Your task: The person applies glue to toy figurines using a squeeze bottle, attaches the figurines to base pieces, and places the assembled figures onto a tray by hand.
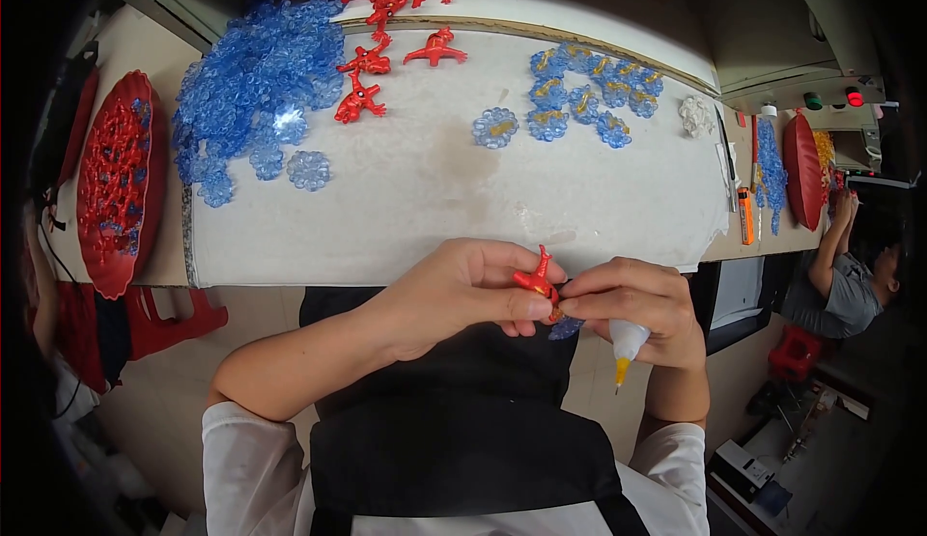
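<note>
Sizing things up from the table (357, 237), we log the blue heap (261, 72) first: plain flower-shaped pieces, seemingly most of what is left. Left of it, the red tray (113, 282) holds figures among blue pieces, perhaps finished. Loose red figures (436, 47) lie unjoined; yellow-marked blue pieces (548, 94) look readied. Our right hand (642, 306) grips a white bottle (629, 339), tip down; our left hand's (454, 285) fingers pinch one red figure (534, 278) near the table edge, just above a blue piece (566, 327), apparently mid-joining.
</note>
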Demonstrator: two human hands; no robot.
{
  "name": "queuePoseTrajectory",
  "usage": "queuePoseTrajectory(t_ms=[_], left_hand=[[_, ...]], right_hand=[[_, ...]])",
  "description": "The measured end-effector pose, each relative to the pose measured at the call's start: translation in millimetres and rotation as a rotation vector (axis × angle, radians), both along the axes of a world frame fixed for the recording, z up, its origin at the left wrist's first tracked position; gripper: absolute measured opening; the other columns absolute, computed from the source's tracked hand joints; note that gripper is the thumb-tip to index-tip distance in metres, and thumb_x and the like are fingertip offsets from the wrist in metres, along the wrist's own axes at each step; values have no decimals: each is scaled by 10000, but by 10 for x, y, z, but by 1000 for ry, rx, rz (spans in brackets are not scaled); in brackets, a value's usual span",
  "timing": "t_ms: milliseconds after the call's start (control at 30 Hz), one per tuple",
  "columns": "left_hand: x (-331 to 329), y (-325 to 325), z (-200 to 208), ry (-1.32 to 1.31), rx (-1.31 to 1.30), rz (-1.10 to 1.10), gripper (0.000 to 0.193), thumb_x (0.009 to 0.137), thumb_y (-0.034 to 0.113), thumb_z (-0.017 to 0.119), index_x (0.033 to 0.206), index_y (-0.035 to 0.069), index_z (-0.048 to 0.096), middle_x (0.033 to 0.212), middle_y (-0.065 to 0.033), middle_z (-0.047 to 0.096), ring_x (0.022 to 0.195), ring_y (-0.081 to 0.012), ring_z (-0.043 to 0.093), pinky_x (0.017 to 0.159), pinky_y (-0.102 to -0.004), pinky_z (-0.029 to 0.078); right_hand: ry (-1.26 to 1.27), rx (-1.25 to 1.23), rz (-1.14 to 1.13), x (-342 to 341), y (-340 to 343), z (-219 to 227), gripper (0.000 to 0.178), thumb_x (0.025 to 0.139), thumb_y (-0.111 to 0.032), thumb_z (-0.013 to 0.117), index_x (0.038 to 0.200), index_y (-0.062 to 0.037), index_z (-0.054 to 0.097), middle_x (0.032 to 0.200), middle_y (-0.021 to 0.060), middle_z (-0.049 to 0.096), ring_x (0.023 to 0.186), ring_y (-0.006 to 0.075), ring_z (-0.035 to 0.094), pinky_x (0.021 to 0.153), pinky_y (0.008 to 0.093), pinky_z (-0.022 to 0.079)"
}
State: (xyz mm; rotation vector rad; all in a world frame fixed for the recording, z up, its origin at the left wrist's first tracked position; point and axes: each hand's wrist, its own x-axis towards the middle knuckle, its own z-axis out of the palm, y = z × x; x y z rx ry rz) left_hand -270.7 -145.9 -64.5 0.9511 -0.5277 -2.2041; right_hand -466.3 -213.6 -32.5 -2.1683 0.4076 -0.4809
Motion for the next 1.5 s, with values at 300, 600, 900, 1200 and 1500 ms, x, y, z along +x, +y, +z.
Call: queuePoseTrajectory(t_ms=[300,600,900,1200,1500], left_hand=[[31,-17,51,-112,-165,38,327,756,-13,574,1075,-6,508,852,-64,601,750,-74,556,706,-199,443],[23,190,-128,-6,-250,104,298,767,-8,543,1062,-8,503,873,-69,583,801,-92,544,712,-217,434],[1010,811,359,-834,-751,506,245,754,72,610,983,22,538,961,-52,576,889,-125,546,797,-264,419],[2685,1766,995,-2030,-312,288,241,705,-29,553,942,-15,514,838,-94,575,808,-172,566,750,-263,428],[3048,1651,628,-2160,-184,-45,258,674,-1,567,926,8,514,845,-159,566,840,-307,525,753,-357,419]], right_hand=[[3,-212,-60,42,38,-37,229,597,13,674,822,-15,640,773,70,536,581,129,541,461,214,432],[77,-237,-34,60,157,-73,280,560,2,645,836,-46,649,804,95,549,657,205,577,519,270,462],[-204,-312,-267,33,203,-156,276,720,42,556,989,-22,546,1050,206,466,613,165,484,553,220,401],[-81,-299,-370,147,230,-200,239,728,-50,623,957,-46,558,989,166,498,710,183,483,527,226,390],[-72,-246,-339,82,245,-175,249,703,59,569,946,6,555,1015,174,476,813,189,476,550,214,384]])
